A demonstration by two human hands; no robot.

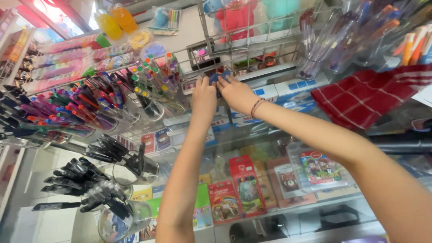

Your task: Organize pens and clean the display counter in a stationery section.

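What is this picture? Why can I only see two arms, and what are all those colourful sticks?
The camera sits on a person's head and looks down, so you see only their own two arms reaching forward. The left hand and the right hand are together on a small blue thing at the edge of a wire rack; it is too small to tell what it is. The colourful sticks are pens standing in clear cups on a glass counter. Black pens fill the nearer cups. Under the glass lie boxes of colouring sets. A red checked cloth lies at the right.
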